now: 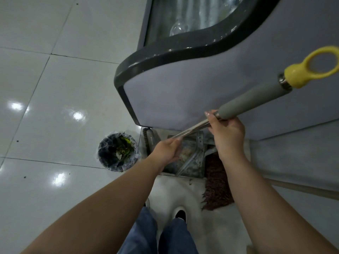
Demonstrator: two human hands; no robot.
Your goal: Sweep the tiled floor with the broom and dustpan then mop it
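Both hands hold a mop by its metal handle (192, 128). My left hand (167, 151) grips the steel shaft low down. Higher up, my right hand (226, 133) grips it just below the grey foam sleeve (251, 100), which ends in a yellow hanging ring (310, 67). The brown shaggy mop head (217, 187) lies on the floor under my right forearm. A metal dustpan (190, 158) with dirt in it sits against the counter base, and a dark broom (146, 139) stands beside it, mostly hidden.
A grey counter (201, 85) with a black rim and a glass case (192, 15) overhangs the tools. A small bin (117, 152) lined with plastic and full of rubbish stands left of the dustpan. Glossy white tiles (45, 88) spread to the left. My jeans and a shoe (180, 214) show below.
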